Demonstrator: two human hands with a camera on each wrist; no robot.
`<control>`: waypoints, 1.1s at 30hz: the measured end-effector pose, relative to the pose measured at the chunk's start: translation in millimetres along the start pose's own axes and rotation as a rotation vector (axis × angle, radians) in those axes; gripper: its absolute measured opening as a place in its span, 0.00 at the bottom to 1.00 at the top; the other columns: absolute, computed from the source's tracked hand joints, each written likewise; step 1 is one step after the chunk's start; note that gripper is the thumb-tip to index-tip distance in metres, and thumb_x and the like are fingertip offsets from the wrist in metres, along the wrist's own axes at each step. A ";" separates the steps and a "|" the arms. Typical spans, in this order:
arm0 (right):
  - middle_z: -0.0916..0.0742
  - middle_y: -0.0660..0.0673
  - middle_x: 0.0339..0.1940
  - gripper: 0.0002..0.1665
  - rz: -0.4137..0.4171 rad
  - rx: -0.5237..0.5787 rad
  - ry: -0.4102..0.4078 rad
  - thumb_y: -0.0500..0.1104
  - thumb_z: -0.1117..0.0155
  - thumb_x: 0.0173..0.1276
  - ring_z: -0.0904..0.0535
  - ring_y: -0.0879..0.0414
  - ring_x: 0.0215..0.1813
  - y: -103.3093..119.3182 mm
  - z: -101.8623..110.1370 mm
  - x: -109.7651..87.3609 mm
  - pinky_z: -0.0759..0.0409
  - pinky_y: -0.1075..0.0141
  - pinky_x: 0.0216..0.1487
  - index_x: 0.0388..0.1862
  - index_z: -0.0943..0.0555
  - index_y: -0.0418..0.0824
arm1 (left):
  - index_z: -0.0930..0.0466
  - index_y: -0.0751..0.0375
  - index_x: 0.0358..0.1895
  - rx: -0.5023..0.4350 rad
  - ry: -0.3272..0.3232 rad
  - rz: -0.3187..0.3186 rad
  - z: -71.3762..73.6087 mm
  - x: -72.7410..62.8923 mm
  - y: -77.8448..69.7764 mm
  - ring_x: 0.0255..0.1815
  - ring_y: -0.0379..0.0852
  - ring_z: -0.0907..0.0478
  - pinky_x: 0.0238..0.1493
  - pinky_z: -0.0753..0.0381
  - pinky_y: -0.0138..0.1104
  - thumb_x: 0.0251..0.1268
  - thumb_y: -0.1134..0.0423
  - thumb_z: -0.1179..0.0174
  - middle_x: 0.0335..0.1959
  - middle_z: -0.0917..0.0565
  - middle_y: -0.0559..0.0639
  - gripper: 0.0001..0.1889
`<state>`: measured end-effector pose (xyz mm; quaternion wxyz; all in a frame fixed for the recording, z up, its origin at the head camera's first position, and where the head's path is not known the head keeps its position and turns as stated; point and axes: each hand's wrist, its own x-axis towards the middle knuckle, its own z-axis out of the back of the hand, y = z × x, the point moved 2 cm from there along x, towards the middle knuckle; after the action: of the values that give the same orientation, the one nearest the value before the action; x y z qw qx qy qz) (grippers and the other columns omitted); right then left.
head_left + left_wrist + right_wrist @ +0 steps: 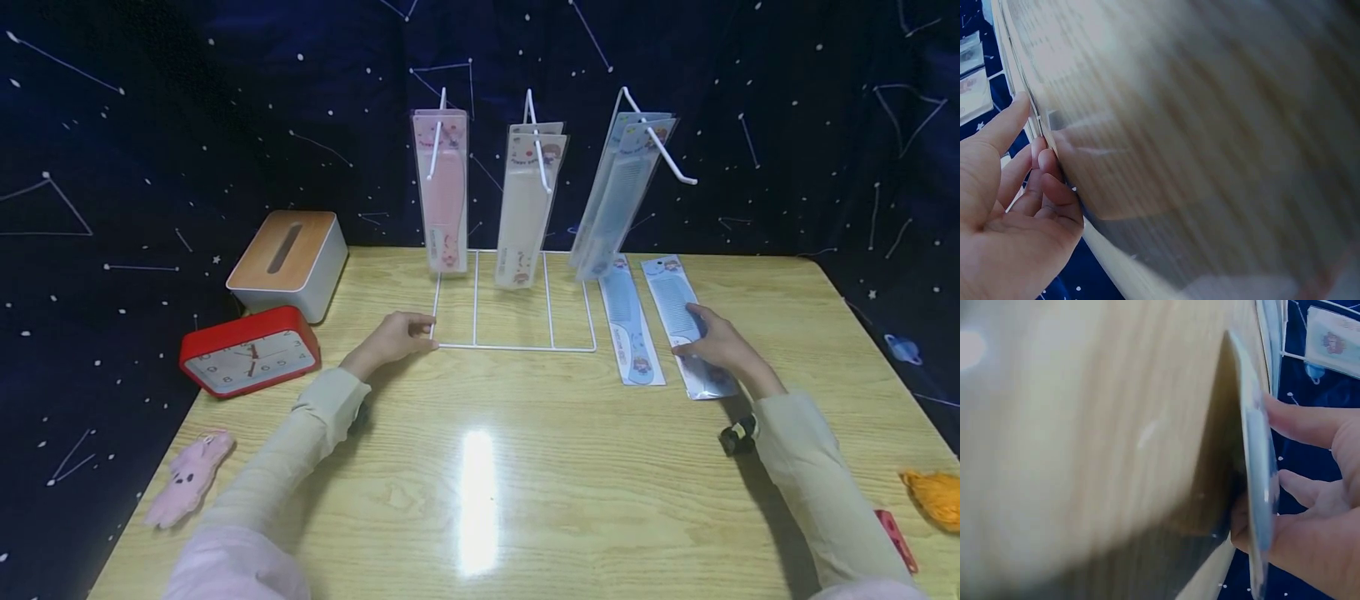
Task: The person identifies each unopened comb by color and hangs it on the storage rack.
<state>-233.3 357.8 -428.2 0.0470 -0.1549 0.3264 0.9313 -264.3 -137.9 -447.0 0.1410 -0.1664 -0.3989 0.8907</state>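
A white wire rack stands at the table's back, with pink packaged combs, cream packaged combs and blue packaged combs hanging from its three hooks. My left hand holds the front left corner of its base, thumb and fingers at the wire; the left wrist view shows that hand with curled fingers. On the right, my right hand grips a blue packaged comb by its sides. In the right wrist view this package is edge-on, one edge raised off the wood. Another blue packaged comb lies beside it.
At the left stand a tissue box with a wooden lid and a red clock. A pink plush toy lies at the front left. An orange fluffy thing and a red object lie at the right edge.
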 end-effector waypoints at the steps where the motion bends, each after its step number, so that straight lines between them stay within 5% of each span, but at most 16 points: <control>1: 0.52 0.18 0.70 0.57 0.006 0.011 -0.014 0.39 0.35 0.59 0.56 0.23 0.70 0.0 0.5 -2.6 0.49 0.32 0.66 0.74 0.62 0.29 | 0.30 0.69 0.63 0.000 0.000 -0.001 -0.2 -0.4 -0.5 0.56 0.55 0.27 0.61 0.28 0.43 0.60 0.63 0.35 0.54 0.22 0.62 0.29; 8: 0.54 0.21 0.72 0.58 0.065 0.119 -0.177 0.40 0.34 0.60 0.55 0.21 0.69 3.3 8.8 -27.3 0.51 0.30 0.64 0.76 0.63 0.35 | 0.30 0.69 0.63 0.002 0.000 -0.006 -0.4 -1.7 -1.8 0.56 0.55 0.27 0.61 0.28 0.43 0.60 0.63 0.35 0.54 0.22 0.62 0.29; 13: 0.45 0.21 0.70 0.56 0.090 0.174 -0.303 0.45 0.35 0.64 0.42 0.24 0.64 16.9 10.7 -53.1 0.36 0.32 0.56 0.77 0.62 0.42 | 0.31 0.69 0.64 0.003 0.004 -0.013 0.6 -1.1 -2.3 0.56 0.55 0.27 0.61 0.28 0.44 0.60 0.63 0.36 0.55 0.22 0.62 0.29; 16: 0.42 0.24 0.70 0.55 0.119 0.208 -0.368 0.46 0.35 0.64 0.39 0.28 0.61 27.5 10.3 -71.9 0.31 0.37 0.51 0.78 0.61 0.47 | 0.31 0.69 0.64 -0.001 0.006 -0.008 1.0 -1.2 -2.4 0.57 0.55 0.27 0.62 0.28 0.44 0.60 0.63 0.36 0.56 0.22 0.62 0.29; 20: 0.40 0.30 0.71 0.54 0.175 0.243 -0.444 0.45 0.34 0.64 0.34 0.40 0.60 42.8 9.2 -97.7 0.25 0.63 0.47 0.78 0.58 0.57 | 0.31 0.69 0.63 0.002 0.003 -0.008 1.2 -1.9 -2.4 0.58 0.56 0.27 0.62 0.29 0.44 0.60 0.63 0.36 0.56 0.22 0.62 0.29; 23: 0.34 0.40 0.66 0.54 0.286 0.328 -0.507 0.37 0.33 0.62 0.30 0.57 0.56 57.3 6.7 -115.2 0.27 0.82 0.41 0.77 0.54 0.57 | 0.30 0.70 0.63 0.008 0.001 -0.013 1.2 -2.4 -2.2 0.56 0.56 0.27 0.61 0.28 0.44 0.60 0.63 0.35 0.55 0.22 0.62 0.29; 25: 0.32 0.47 0.61 0.54 0.412 0.457 -0.527 0.26 0.35 0.58 0.29 0.65 0.55 69.0 4.2 -125.5 0.26 0.85 0.43 0.77 0.50 0.52 | 0.30 0.70 0.63 0.007 0.000 -0.012 1.0 -2.4 -1.9 0.55 0.55 0.27 0.61 0.28 0.44 0.60 0.63 0.35 0.54 0.22 0.62 0.29; 29: 0.31 0.49 0.58 0.56 0.641 0.697 -0.503 0.11 0.44 0.47 0.27 0.63 0.55 91.3 -1.3 -141.8 0.24 0.80 0.47 0.75 0.44 0.40 | 0.30 0.69 0.63 -0.004 0.001 -0.003 0.4 -1.6 -0.9 0.55 0.55 0.27 0.61 0.28 0.43 0.59 0.63 0.35 0.54 0.22 0.61 0.29; 33: 0.31 0.47 0.62 0.57 0.694 0.710 -0.468 0.09 0.45 0.44 0.28 0.62 0.58 104.6 -8.0 -149.9 0.25 0.80 0.51 0.74 0.43 0.39 | 0.31 0.69 0.64 -0.002 0.001 -0.006 0.6 -0.5 -0.7 0.56 0.55 0.27 0.61 0.28 0.44 0.60 0.63 0.35 0.55 0.22 0.62 0.29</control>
<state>-108.9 273.0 -324.2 -0.1421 0.1983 0.6335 0.7342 -264.0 -138.0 -446.1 0.1436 -0.1660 -0.4002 0.8898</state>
